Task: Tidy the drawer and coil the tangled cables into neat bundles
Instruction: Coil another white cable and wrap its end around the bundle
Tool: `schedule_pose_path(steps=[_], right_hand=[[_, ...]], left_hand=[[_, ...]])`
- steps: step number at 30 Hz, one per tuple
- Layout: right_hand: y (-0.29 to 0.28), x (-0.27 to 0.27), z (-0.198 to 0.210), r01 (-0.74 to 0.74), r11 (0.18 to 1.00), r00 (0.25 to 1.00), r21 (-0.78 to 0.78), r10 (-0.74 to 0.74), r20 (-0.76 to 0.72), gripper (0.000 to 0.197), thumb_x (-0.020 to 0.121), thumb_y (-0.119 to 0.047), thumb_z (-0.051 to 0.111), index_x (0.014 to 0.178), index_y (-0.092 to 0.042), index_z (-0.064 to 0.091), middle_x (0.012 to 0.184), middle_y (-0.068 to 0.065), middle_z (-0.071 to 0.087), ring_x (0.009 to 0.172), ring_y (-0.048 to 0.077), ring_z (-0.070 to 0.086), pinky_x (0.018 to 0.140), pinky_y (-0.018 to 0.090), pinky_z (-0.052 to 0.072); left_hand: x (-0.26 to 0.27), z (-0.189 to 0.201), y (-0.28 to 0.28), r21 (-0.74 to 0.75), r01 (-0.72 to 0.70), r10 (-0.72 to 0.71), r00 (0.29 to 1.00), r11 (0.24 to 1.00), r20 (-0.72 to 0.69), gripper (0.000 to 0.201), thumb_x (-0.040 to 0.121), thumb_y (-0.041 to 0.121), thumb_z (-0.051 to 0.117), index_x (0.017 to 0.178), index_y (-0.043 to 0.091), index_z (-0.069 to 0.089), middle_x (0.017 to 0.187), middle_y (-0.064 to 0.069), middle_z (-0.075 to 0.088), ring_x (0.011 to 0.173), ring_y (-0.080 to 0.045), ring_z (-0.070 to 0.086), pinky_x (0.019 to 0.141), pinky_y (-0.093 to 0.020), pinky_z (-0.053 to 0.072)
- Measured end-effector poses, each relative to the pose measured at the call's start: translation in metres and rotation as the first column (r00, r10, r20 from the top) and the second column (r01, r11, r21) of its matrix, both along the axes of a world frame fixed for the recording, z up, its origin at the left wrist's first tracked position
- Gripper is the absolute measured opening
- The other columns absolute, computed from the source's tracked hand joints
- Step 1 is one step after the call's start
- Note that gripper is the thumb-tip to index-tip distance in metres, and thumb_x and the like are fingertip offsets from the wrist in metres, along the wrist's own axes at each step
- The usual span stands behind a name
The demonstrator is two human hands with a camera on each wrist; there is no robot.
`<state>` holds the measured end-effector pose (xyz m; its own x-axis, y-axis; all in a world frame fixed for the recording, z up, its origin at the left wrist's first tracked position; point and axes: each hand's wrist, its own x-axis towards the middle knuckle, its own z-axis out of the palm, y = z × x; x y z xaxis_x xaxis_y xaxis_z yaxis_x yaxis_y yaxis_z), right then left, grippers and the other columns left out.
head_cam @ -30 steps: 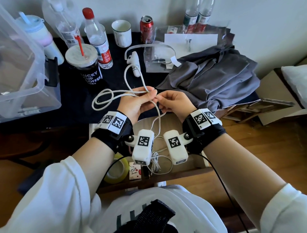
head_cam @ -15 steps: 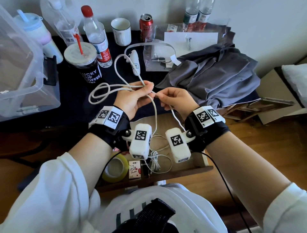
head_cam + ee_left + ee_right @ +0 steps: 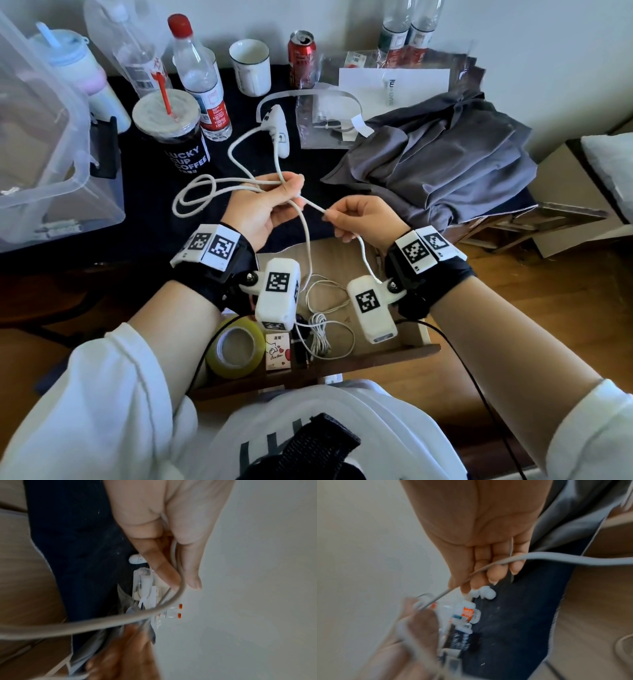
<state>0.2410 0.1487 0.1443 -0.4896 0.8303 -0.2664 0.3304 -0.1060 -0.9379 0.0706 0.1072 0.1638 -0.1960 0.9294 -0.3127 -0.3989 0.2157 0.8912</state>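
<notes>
Coiling in progress, judged from the head view: left hand (image 3: 265, 209) pinches a white cable (image 3: 191, 197) where several loops cross, fingers curled over the gathered strands, presumably to keep the finished turns from springing apart. Loops fan out to the left over the dark tabletop (image 3: 144, 219). Right hand (image 3: 363, 219) pinches the same cable between thumb and fingertip, just beside the left, likely feeding slack for another turn. Free length drops between the wrists into the open drawer (image 3: 342, 250), where a thinner white cable (image 3: 322, 329) lies loosely bunched beside a tape roll (image 3: 236, 347) and a small card box (image 3: 278, 353). Far end of the cable runs up to a white plug (image 3: 279, 132).

Left wrist view: cable (image 3: 96, 626) round, smooth, matte off-white; it runs between thumb (image 3: 190, 561) and curled fingers, then arcs away stiffly, so it holds a curve.

Right wrist view: cable (image 3: 573, 558) passes across the curled fingers (image 3: 494, 573) and thins toward the blurred left hand (image 3: 419, 626). Grey cloth (image 3: 573, 513) soft, creased.
</notes>
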Motion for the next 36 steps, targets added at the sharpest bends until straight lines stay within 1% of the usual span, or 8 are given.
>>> schedule_pose_path(steps=[7,12,15,19,23,26,32,36], right_hand=[[0.002,0.002,0.008,0.013,1.000,1.000,-0.028,-0.013,-0.001,0.023,0.095,-0.029,0.047,0.103,-0.017,0.065,0.084,-0.002,0.064,0.075,0.004,0.056,0.064,0.010,0.040],[0.004,-0.021,0.026,-0.103,0.995,0.982,-0.018,0.098,-0.162,0.015,0.091,-0.010,0.054,0.081,-0.014,0.064,0.069,-0.008,0.067,0.067,0.003,0.060,0.070,0.017,0.046],[0.013,-0.012,0.034,0.140,0.990,0.965,-0.028,-0.143,-0.221,0.022,0.095,-0.014,0.047,0.076,-0.015,0.058,0.064,-0.005,0.069,0.069,0.008,0.065,0.077,0.026,0.046],[0.029,0.010,0.044,0.375,0.895,0.844,-0.242,-0.437,-0.310,0.023,0.098,-0.027,0.041,0.081,-0.018,0.054,0.064,-0.005,0.070,0.067,0.011,0.068,0.065,0.023,0.046],[0.011,-0.001,0.022,0.058,0.988,0.995,-0.143,-0.070,-0.078,0.018,0.092,-0.024,0.055,0.093,-0.010,0.066,0.060,-0.004,0.055,0.049,0.008,0.047,0.051,0.018,0.036],[0.003,-0.011,0.010,-0.058,0.992,0.998,-0.112,0.053,-0.044,0.024,0.092,-0.021,0.054,0.072,-0.013,0.065,0.067,0.008,0.052,0.054,0.012,0.040,0.049,0.016,0.034],[0.021,0.006,0.011,0.467,0.824,0.815,-0.320,-0.542,-0.206,0.034,0.100,-0.030,0.037,0.074,-0.015,0.053,0.052,-0.005,0.042,0.041,0.007,0.033,0.044,0.017,0.028],[0.007,0.001,0.000,0.255,0.892,0.939,-0.372,-0.320,-0.125,0.035,0.097,-0.040,0.040,0.082,-0.014,0.059,0.050,-0.006,0.040,0.040,0.006,0.030,0.047,0.019,0.023]], left_hand=[[-0.001,-0.002,-0.005,-0.070,0.249,-0.256,0.960,0.966,-0.118,0.008,0.087,0.007,0.060,0.080,0.011,0.062,0.055,0.004,0.062,0.050,-0.005,0.061,0.049,-0.015,0.050],[0.013,-0.004,-0.008,-0.137,0.419,-0.434,0.894,0.898,-0.111,0.014,0.085,-0.001,0.058,0.079,0.011,0.059,0.051,0.006,0.060,0.047,-0.005,0.061,0.045,-0.013,0.049],[0.009,-0.011,-0.012,-0.194,0.466,-0.492,0.862,0.863,-0.122,0.010,0.084,0.003,0.061,0.077,0.011,0.059,0.052,0.004,0.061,0.050,-0.006,0.062,0.045,-0.012,0.049],[0.002,-0.019,-0.016,-0.214,0.415,-0.446,0.887,0.884,-0.121,0.003,0.083,0.010,0.063,0.080,0.011,0.062,0.056,0.003,0.064,0.052,-0.006,0.064,0.050,-0.013,0.052],[0.008,-0.014,-0.013,-0.199,0.404,-0.430,0.896,0.893,-0.113,0.009,0.086,0.005,0.059,0.079,0.011,0.061,0.054,0.004,0.064,0.048,-0.006,0.063,0.047,-0.012,0.050],[0.011,-0.013,-0.010,-0.210,0.427,-0.456,0.883,0.880,-0.113,0.007,0.084,0.005,0.062,0.080,0.011,0.063,0.055,0.004,0.065,0.049,-0.007,0.064,0.048,-0.014,0.052],[0.002,-0.027,-0.017,-0.262,0.408,-0.436,0.898,0.875,-0.059,0.003,0.085,0.007,0.061,0.084,0.009,0.063,0.057,0.004,0.064,0.048,-0.005,0.061,0.045,-0.012,0.049],[0.003,-0.026,-0.016,-0.266,0.394,-0.420,0.906,0.880,-0.047,0.005,0.086,0.007,0.060,0.083,0.009,0.063,0.055,0.004,0.063,0.047,-0.004,0.060,0.044,-0.012,0.049]])
